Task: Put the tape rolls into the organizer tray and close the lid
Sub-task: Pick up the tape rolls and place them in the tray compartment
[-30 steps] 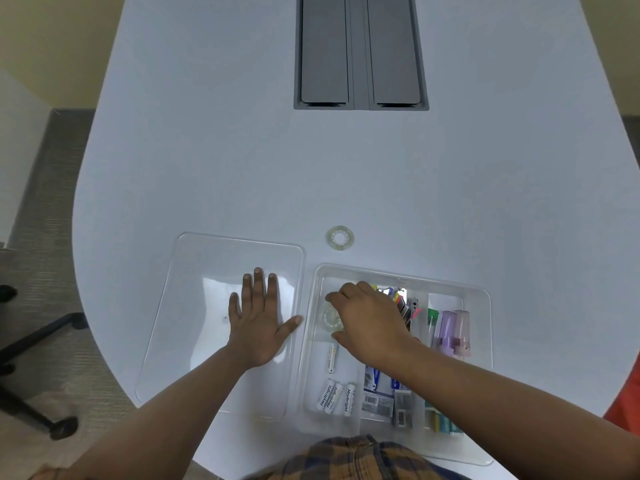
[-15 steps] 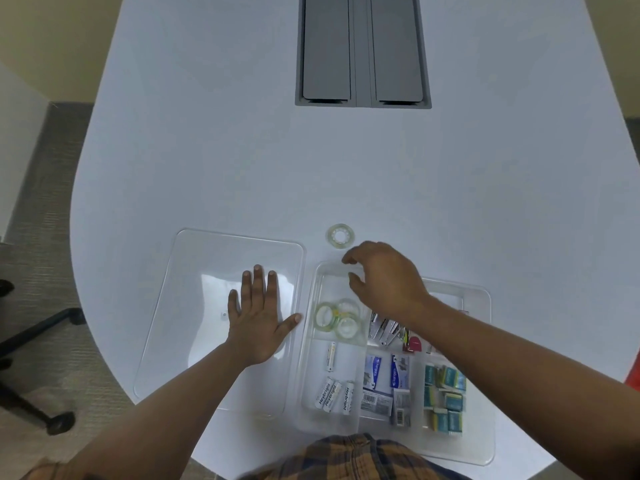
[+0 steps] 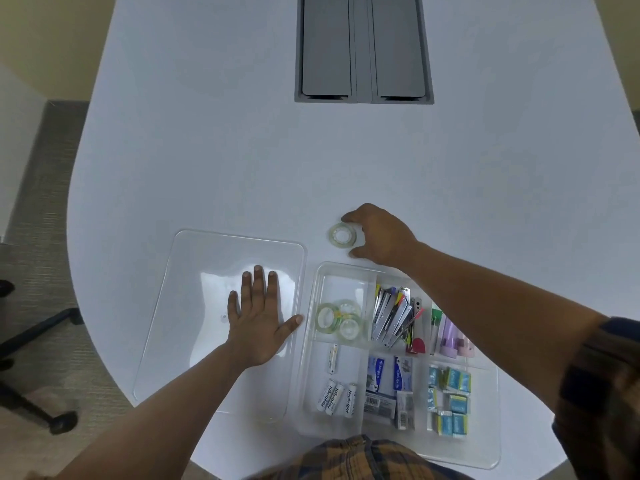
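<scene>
A clear tape roll (image 3: 342, 235) lies flat on the white table just beyond the organizer tray (image 3: 493, 410). My right hand (image 3: 381, 237) curves around the roll's right side, forefinger at its far edge and thumb at its near edge, fingers apart. Three more tape rolls (image 3: 339, 320) lie in the tray's far-left compartment. The clear lid (image 3: 194, 271) lies flat on the table left of the tray. My left hand (image 3: 258, 317) rests flat on it, fingers spread.
The tray also holds batteries (image 3: 336, 398), staplers (image 3: 391, 313), staple boxes (image 3: 389, 375), small blue packets (image 3: 448, 396) and purple items (image 3: 450, 337). A grey cable hatch (image 3: 363, 50) is set in the table far ahead. An office chair base (image 3: 31, 341) stands on the floor at left.
My right hand left the tray's tape compartment, where the rolls now lie uncovered, and moved forward to the loose roll on the table. The left hand stayed on the lid.
</scene>
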The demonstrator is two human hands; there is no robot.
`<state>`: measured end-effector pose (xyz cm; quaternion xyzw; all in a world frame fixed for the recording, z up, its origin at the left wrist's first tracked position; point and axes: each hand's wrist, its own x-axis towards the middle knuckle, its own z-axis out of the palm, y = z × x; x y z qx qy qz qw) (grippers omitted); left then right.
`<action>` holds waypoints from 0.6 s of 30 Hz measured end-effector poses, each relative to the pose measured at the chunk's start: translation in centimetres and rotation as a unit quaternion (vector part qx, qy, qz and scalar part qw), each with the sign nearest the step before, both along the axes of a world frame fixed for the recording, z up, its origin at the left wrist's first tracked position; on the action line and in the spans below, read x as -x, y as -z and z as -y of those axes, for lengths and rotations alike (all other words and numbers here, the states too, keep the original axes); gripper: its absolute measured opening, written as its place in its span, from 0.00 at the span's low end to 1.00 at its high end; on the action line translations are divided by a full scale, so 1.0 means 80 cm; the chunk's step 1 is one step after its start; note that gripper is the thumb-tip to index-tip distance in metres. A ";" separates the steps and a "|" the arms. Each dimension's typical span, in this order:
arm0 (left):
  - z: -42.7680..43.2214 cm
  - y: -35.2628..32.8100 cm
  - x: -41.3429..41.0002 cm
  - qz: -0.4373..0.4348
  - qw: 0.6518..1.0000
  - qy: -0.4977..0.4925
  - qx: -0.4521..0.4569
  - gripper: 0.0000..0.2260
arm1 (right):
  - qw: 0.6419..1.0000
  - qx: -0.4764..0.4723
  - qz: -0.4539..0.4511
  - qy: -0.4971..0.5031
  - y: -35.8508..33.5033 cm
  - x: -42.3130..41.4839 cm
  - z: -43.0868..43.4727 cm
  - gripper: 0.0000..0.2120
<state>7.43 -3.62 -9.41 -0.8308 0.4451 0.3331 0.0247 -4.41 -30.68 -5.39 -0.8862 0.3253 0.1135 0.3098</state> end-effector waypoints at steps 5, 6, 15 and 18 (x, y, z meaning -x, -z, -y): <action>-0.002 0.003 0.000 0.005 1.000 -0.003 0.005 0.42 | 0.999 0.027 0.024 -0.031 0.007 -0.002 -0.001 0.31; -0.003 0.004 0.001 0.006 1.000 -0.003 0.006 0.42 | 0.999 0.026 0.031 -0.030 0.008 -0.002 -0.001 0.30; -0.003 0.006 0.000 0.003 1.000 -0.007 0.011 0.41 | 0.989 -0.005 0.129 0.073 -0.026 0.009 -0.017 0.26; -0.003 0.005 0.001 0.005 1.000 -0.006 0.012 0.42 | 0.983 -0.010 0.161 0.084 -0.048 0.026 -0.042 0.26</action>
